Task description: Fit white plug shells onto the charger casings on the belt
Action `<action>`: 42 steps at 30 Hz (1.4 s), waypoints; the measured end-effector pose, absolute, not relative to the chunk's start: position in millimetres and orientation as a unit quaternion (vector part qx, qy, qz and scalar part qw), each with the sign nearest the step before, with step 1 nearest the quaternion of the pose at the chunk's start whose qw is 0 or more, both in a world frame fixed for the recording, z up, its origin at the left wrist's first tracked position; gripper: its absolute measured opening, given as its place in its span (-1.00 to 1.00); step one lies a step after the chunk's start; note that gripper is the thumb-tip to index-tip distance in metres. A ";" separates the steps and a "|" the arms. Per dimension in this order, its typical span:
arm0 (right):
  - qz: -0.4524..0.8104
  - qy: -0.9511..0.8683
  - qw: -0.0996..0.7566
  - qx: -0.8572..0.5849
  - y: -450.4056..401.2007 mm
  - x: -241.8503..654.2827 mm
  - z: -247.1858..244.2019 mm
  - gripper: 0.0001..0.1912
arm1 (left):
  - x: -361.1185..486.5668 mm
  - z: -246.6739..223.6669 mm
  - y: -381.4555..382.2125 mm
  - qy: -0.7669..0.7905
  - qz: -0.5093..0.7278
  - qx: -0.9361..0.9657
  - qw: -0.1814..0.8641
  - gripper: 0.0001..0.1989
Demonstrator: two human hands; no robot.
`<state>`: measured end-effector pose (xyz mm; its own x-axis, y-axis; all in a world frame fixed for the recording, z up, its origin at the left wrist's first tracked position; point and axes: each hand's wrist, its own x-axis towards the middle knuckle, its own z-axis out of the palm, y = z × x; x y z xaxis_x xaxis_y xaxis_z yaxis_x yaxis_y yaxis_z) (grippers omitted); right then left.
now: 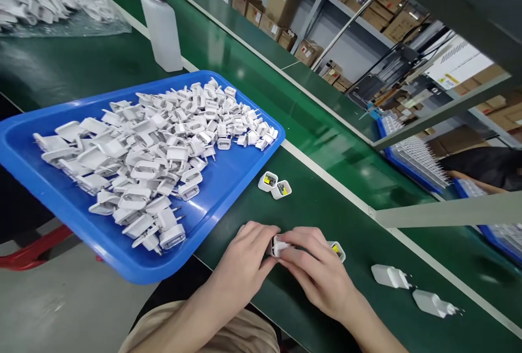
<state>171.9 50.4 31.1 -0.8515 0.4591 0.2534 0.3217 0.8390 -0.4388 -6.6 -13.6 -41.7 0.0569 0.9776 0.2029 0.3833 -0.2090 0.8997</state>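
Observation:
My left hand [240, 266] and my right hand [316, 271] meet on the green belt [326, 298], both pinching a small white plug casing [280, 246]. Their fingers hide most of it. Just beyond my right fingertips lies an open white adapter shell with a yellow insert [336, 251]. Two similar shells [274, 185] stand farther up the belt, near the blue tray [222, 179]. That tray holds a heap of white plug casings [150, 162] with metal pins. Two whole white plugs [411, 288] lie to my right.
A white plastic dispensing bottle [162, 29] stands behind the tray, and a clear bag of white parts [44, 5] lies at the far left. Shelves of cardboard boxes [281, 10] rise beyond a second green belt [310, 141], which carries blue trays of pinned parts [414, 160].

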 end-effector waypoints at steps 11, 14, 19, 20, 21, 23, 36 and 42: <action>0.227 -0.928 0.130 -0.266 58.4 174.4 30.9 -0.83 | -7.0 -37.6 -12.9 0.529 0.423 0.652 0.340 -0.84; 0.221 -0.928 0.134 -0.269 59.6 174.8 29.7 -0.85 | -7.5 -35.6 -11.4 0.526 0.421 0.655 0.342 -0.86; 0.195 -0.935 0.144 -0.260 60.0 172.9 23.1 -0.85 | -5.3 -36.6 -9.2 0.532 0.414 0.653 0.345 -0.88; 0.187 -0.936 0.148 -0.261 59.6 172.9 20.6 -0.85 | -4.9 -37.3 -9.5 0.533 0.413 0.654 0.342 -0.88; 0.177 -0.936 0.153 -0.262 58.9 173.1 17.8 -0.86 | -4.6 -38.1 -10.0 0.535 0.413 0.654 0.339 -0.88; 0.152 -0.939 0.162 -0.261 56.1 173.5 12.3 -0.86 | -4.9 -38.9 -11.4 0.540 0.412 0.652 0.336 -0.87; -0.053 -0.906 -0.055 -0.416 104.4 204.0 48.3 -0.82 | -1.6 -45.3 -15.3 0.589 0.420 0.633 0.276 -0.48; -0.038 -0.833 -0.163 -0.528 115.1 294.3 105.0 -0.65 | -1.0 -48.2 -15.6 0.568 0.435 0.643 0.273 -0.66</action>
